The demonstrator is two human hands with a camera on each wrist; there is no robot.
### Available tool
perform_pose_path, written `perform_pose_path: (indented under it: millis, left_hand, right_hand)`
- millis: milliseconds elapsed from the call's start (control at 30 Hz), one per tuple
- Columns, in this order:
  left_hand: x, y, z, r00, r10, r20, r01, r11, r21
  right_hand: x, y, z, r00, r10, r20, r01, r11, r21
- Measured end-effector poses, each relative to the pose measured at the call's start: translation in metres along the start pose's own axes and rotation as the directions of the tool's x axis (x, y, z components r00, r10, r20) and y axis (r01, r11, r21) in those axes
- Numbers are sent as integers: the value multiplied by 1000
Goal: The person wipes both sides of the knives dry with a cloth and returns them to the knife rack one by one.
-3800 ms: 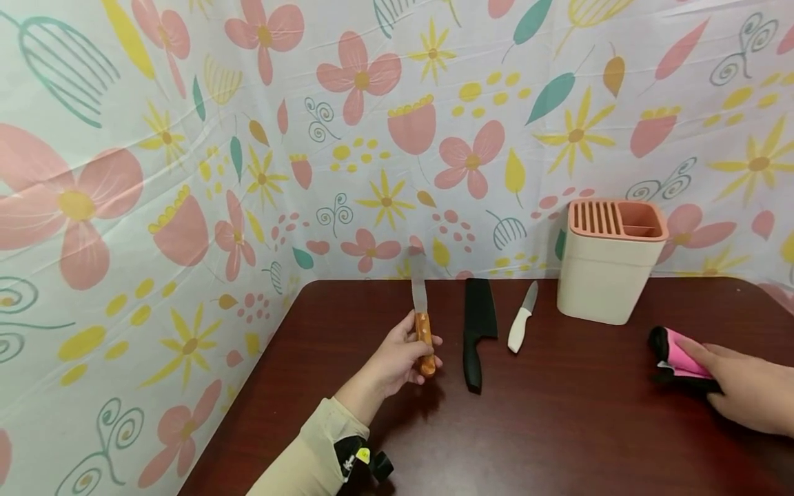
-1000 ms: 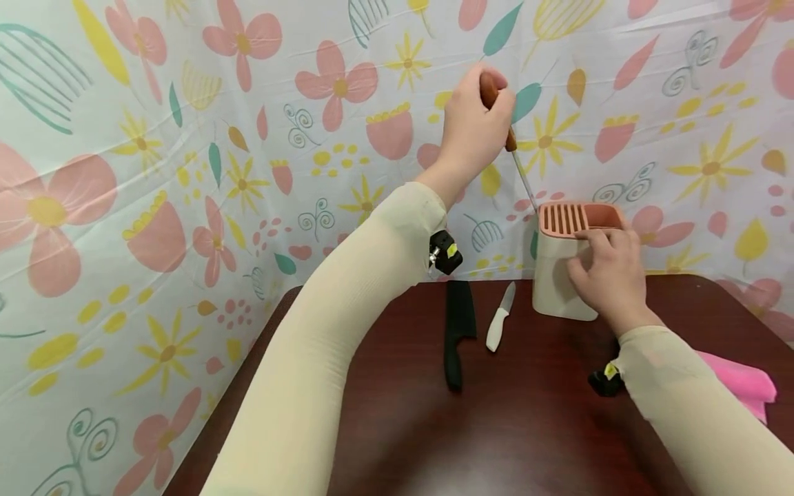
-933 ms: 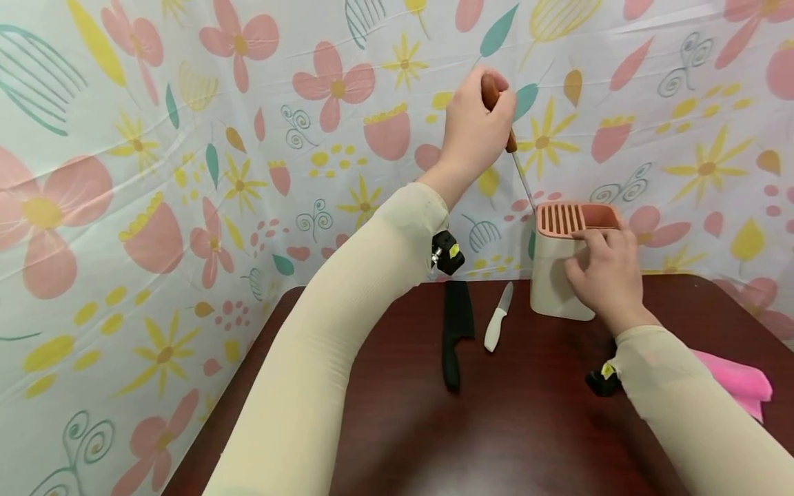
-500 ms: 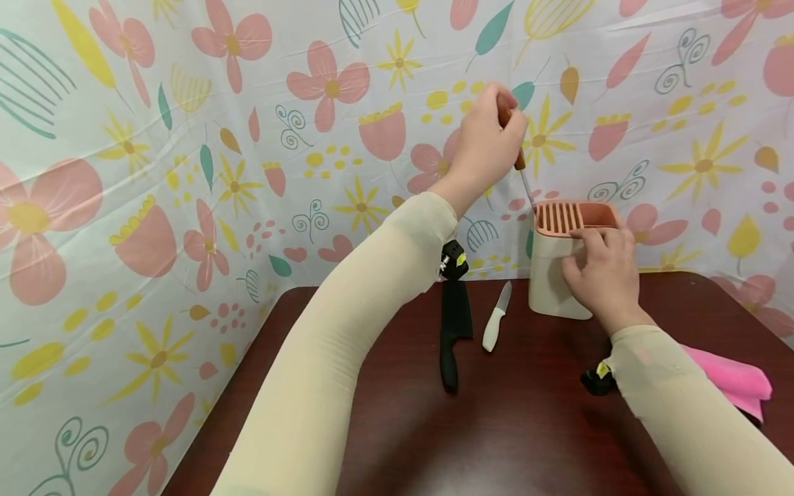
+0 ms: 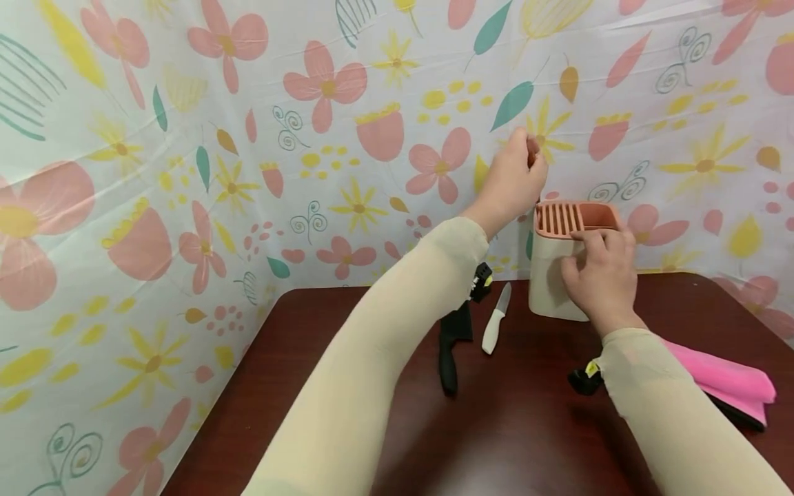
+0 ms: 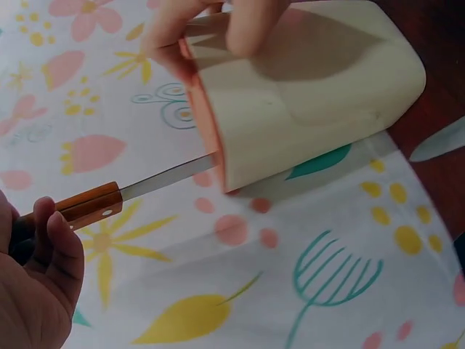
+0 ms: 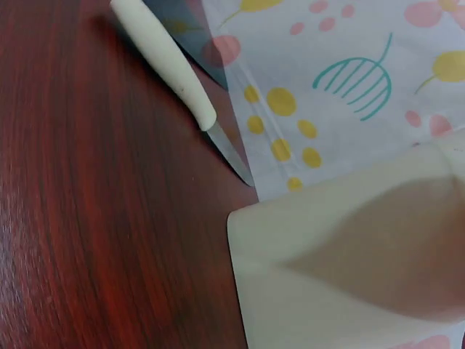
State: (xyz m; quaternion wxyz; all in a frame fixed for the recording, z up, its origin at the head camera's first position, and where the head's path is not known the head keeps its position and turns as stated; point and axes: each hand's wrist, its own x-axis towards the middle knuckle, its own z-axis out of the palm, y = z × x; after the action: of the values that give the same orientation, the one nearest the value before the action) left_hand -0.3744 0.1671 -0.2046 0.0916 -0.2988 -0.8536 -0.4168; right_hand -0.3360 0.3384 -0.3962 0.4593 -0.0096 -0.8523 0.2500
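Observation:
My left hand [image 5: 510, 178] grips the wooden handle of a knife [image 6: 91, 206] above the left end of a cream knife holder [image 5: 552, 279]. In the left wrist view, the knife's narrow blade [image 6: 167, 177] passes into the holder's orange slotted top; the tip is hidden inside. My right hand [image 5: 603, 275] holds the holder at its front rim, fingertips over the edge and thumb against the front wall. A white-handled paring knife [image 5: 495, 324] lies left of the holder. Beside it is a black cleaver [image 5: 448, 358], its blade partly covered by my left sleeve.
A pink and black folded cloth [image 5: 728, 375] lies at the right, partly behind my right sleeve. The dark red wooden table [image 5: 496, 427] meets a flower-patterned cloth backdrop [image 5: 372, 145] at its back edge. The holder's open orange compartment [image 5: 598, 215] is right of the slots.
My left hand has picked up the wooden-handled knife, raised it over the holder and lowered its blade into a slot. My right hand has left the pink cloth and taken the holder's rim.

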Motion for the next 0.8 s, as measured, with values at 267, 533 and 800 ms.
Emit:
perform_pose_path:
  millis: [267,533,800]
  left_hand:
    - [5,-14,32,998,-57,-6,57,998,35]
    - [2,-24,53,995,-92,30,91,996,22]
    - [3,-33,57,993,-117,13,117,991,-67]
  right_hand:
    - [-1,5,1,999,-14,-42,14,1000,2]
    - [-1,7,4,997,-52,-65,54,998,23]
    - [0,6,5,997,-52,-60,52,999,7]
